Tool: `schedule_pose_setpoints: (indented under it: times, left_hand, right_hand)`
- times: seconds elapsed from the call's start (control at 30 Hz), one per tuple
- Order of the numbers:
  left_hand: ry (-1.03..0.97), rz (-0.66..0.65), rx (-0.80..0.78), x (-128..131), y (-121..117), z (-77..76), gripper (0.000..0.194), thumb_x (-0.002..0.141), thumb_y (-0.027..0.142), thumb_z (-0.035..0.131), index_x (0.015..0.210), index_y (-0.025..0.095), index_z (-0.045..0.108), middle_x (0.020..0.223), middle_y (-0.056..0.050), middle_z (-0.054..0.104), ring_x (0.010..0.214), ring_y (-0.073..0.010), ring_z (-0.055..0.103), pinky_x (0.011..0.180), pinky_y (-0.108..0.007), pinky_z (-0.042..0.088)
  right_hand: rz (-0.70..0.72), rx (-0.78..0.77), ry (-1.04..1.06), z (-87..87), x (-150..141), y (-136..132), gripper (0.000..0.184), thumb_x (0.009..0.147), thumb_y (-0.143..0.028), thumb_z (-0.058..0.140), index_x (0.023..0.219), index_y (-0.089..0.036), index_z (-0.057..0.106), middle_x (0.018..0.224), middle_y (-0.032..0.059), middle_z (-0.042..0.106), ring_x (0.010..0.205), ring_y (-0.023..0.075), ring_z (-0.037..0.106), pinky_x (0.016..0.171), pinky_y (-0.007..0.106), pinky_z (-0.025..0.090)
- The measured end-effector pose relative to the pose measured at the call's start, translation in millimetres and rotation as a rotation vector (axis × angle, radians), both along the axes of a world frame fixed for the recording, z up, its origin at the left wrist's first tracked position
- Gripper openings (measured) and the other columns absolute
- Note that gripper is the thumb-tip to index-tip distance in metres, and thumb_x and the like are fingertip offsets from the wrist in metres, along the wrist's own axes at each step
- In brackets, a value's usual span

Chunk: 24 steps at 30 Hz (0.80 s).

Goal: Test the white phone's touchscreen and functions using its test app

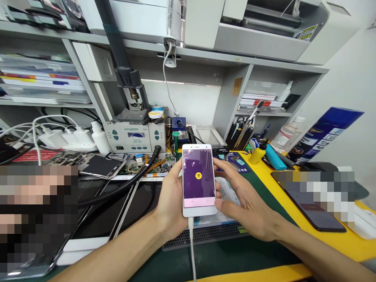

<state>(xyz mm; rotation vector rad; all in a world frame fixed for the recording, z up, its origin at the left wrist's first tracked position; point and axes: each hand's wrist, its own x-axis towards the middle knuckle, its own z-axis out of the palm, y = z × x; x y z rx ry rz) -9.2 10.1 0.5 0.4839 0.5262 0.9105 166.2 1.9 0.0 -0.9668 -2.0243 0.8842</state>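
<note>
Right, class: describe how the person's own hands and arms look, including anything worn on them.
The left hand and right hand are bare, with no gloves. The left forearm and right forearm show no sleeves, watch or bracelet. No rings or markings are visible, though some fingers are partly hidden.

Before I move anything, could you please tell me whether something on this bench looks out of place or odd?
I see no spill. The black hose looks slightly out of place: it runs from the grey station across the dark screens, left of the white phone, rather than being tucked aside.
</note>
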Motion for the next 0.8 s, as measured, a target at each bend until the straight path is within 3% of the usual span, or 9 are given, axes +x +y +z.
schedule_pose_setpoints:
  times: [0.17, 0.33, 0.5, 0.8]
  left_hand:
    - [0.054, 0.034, 0.044, 1.1, 1.0, -1.5, 0.060, 0.092, 0.059, 0.039, 0.108, 0.009, 0.069, 0.087, -0.017, 0.073, 0.075, -0.0249, 0.069, 0.077, -0.038, 0.054]
    - [0.004, -0.002, 0.046, 1.0, -0.3, 0.8, 0.062, 0.094, 0.058, 0.032, 0.101, 0.010, 0.071, 0.085, -0.017, 0.073, 0.074, -0.0234, 0.069, 0.073, -0.035, 0.054]
    - [-0.032, -0.022, 0.056, 0.5, -1.2, 1.1, 0.060, 0.095, 0.057, 0.033, 0.101, 0.011, 0.071, 0.084, -0.016, 0.073, 0.074, -0.0235, 0.069, 0.074, -0.036, 0.054]
    - [-0.010, -0.013, 0.056, 0.9, -1.7, 0.5, 0.060, 0.093, 0.059, 0.036, 0.111, 0.013, 0.069, 0.087, -0.014, 0.073, 0.077, -0.0249, 0.069, 0.077, -0.038, 0.053]
  right_hand:
    - [0.002, -0.056, 0.042, -4.7, -3.0, -2.5, 0.071, 0.086, -0.022, 0.056, 0.147, -0.036, 0.024, 0.103, 0.0020, 0.053, 0.087, 0.0167, 0.055, 0.094, 0.043, 0.052]
    - [0.007, -0.039, 0.040, -6.3, -3.8, -2.0, 0.071, 0.087, -0.021, 0.055, 0.148, -0.034, 0.022, 0.101, 0.0028, 0.054, 0.087, 0.0174, 0.056, 0.088, 0.042, 0.055]
    - [0.000, 0.007, 0.030, -5.3, -3.4, -2.7, 0.069, 0.087, -0.021, 0.055, 0.148, -0.031, 0.024, 0.098, 0.0028, 0.055, 0.079, 0.0157, 0.055, 0.093, 0.044, 0.054]
    - [0.026, -0.016, 0.046, -3.8, -3.3, -3.8, 0.069, 0.087, -0.019, 0.053, 0.148, -0.031, 0.023, 0.102, 0.0039, 0.055, 0.086, 0.0170, 0.057, 0.082, 0.035, 0.057]
